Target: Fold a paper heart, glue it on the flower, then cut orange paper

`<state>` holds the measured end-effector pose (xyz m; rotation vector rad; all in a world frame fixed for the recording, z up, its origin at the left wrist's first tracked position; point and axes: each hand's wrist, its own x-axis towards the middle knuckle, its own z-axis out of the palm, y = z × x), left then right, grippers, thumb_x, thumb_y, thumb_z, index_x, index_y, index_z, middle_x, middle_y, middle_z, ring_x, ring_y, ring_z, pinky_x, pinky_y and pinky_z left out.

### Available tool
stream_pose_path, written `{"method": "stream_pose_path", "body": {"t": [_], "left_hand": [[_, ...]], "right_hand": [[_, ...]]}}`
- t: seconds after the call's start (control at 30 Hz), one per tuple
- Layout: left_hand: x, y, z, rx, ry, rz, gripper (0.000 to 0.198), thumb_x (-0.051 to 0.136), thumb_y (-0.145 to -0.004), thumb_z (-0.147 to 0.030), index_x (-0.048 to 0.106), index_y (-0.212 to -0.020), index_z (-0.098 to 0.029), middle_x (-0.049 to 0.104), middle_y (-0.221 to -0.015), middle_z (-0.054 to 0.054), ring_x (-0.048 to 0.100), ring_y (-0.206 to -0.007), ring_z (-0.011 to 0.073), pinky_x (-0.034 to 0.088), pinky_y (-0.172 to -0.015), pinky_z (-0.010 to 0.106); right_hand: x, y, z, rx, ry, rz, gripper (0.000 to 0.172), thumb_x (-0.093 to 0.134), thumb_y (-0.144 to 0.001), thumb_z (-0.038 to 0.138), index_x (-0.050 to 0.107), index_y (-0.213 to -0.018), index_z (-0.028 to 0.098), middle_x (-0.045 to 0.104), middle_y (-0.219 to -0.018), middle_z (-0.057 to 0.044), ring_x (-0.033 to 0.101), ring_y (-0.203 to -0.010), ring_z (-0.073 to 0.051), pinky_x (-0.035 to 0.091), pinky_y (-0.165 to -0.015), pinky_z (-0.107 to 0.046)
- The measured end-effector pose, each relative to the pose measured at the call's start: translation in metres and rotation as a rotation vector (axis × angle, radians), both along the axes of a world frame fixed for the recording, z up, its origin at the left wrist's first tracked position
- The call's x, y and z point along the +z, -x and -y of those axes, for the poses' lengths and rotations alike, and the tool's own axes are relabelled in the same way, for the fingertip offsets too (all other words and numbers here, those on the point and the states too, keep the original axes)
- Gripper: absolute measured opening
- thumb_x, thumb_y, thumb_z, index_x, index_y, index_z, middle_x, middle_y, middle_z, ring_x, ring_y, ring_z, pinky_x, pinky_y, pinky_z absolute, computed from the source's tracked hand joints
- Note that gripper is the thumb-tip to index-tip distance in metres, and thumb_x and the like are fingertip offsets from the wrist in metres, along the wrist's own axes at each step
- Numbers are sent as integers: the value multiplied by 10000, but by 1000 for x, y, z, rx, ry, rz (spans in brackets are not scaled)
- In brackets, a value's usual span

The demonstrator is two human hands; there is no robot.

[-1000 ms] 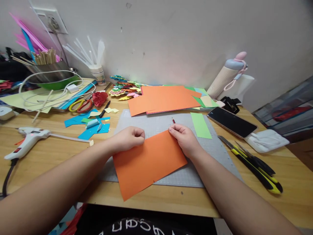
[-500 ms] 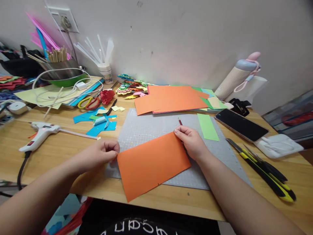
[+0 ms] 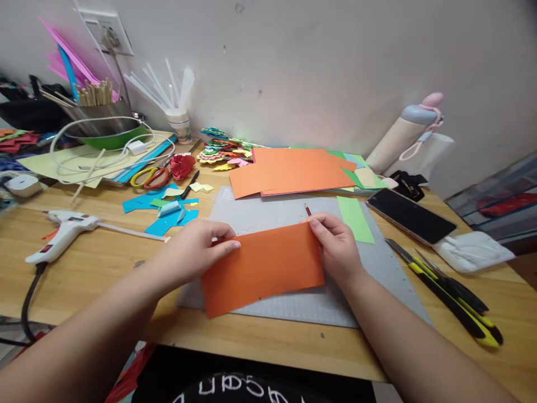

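Observation:
An orange paper sheet (image 3: 264, 268) is held up at a tilt over the grey cutting mat (image 3: 335, 310). My left hand (image 3: 205, 246) grips its upper left edge, thumb in front and fingers behind. At the sheet's upper right corner, my right hand (image 3: 338, 240) pinches the paper between thumb and fingers. A dark red pencil (image 3: 308, 210) shows its tip just above the right hand; the rest of it is hidden. Small dark marks are on the sheet's lower edge.
More orange sheets (image 3: 293, 170) lie behind the mat, with a green strip (image 3: 356, 219) on its right. A phone (image 3: 411, 215) and a yellow-black cutter (image 3: 444, 291) are at the right. On the left are a glue gun (image 3: 62, 232), blue scraps (image 3: 168, 215) and scissors (image 3: 151, 176).
My left hand has moved right and up, from the sheet's left corner onto its top edge. The sheet has turned more level and its lower edge has risen. My right hand has shifted slightly right.

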<state>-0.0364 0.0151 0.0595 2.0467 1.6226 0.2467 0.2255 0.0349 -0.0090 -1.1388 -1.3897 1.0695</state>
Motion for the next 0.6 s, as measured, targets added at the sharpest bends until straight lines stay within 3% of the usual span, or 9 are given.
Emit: {"method": "stream_pose_path", "body": {"t": [0.1, 0.17, 0.3, 0.5, 0.6], "left_hand": [[9, -2, -12, -16, 88, -79, 284, 495, -801, -466, 667, -772, -242, 661, -717, -15, 564, -659, 164, 363, -568, 272], [11, -2, -21, -86, 159, -85, 265, 523, -782, -458, 683, -783, -247, 672, -730, -21, 571, -669, 158, 361, -561, 256], [14, -9, -28, -199, 264, -64, 270, 527, -771, -456, 706, -793, -255, 660, -703, -27, 544, -636, 143, 341, -527, 237], [12, -37, -15, -277, 162, -75, 196, 540, -749, -350, 705, -723, -247, 641, -616, -17, 493, -538, 135, 289, -489, 243], [7, -51, -8, -330, 93, -36, 183, 547, -736, -313, 692, -663, -228, 608, -566, -5, 440, -499, 126, 258, -485, 252]], "right_hand": [[4, -3, 1, -9, -61, 200, 113, 535, -839, 307, 587, -892, 222, 601, -795, -12, 541, -698, -162, 416, -615, -283], [9, -3, 3, 32, -159, 406, 173, 541, -824, 245, 595, -986, 225, 650, -913, -33, 577, -777, -177, 429, -668, -304], [21, 3, 14, 220, -355, 753, 124, 501, -847, 190, 621, -828, 216, 688, -821, -12, 596, -773, -175, 389, -771, -354], [33, 12, 28, 331, -306, 761, 133, 501, -846, 200, 620, -793, 224, 685, -750, 4, 583, -702, -158, 362, -755, -346], [33, 15, 31, 368, -195, 681, 123, 508, -800, 185, 602, -729, 221, 636, -672, 6, 532, -638, -143, 367, -650, -298]]}}
